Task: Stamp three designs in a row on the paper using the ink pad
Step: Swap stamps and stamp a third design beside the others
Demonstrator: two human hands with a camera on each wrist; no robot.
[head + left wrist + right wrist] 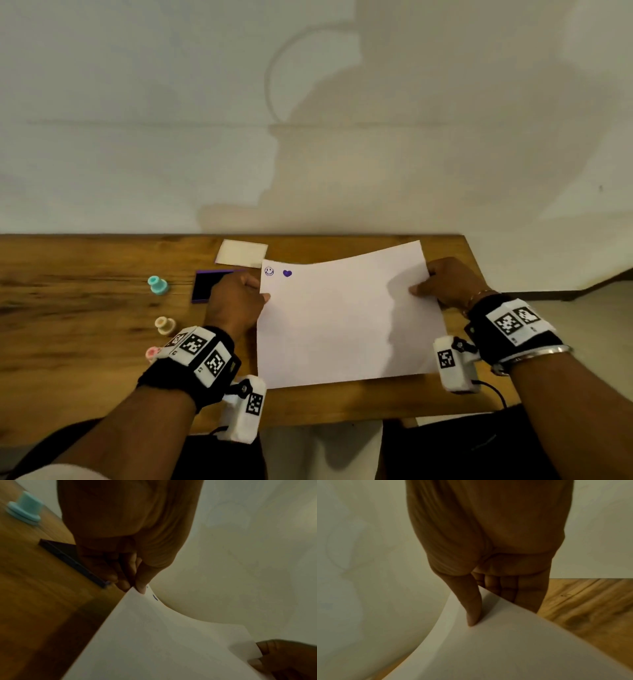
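A white sheet of paper is held up off the wooden table, its far edge bowed. My left hand pinches its left edge, thumb on top. My right hand pinches the right edge, thumb lying on the sheet and fingers under it. Two purple prints sit in the paper's top left corner: a smiley face and a heart. The dark ink pad lies open just left of my left hand. A teal stamp, a beige stamp and a pink stamp stand further left.
The ink pad's pale lid lies near the table's far edge, against a plain wall. The wooden table ends at the right just past my right hand, with floor beyond. Bare wood stretches to the left of the stamps.
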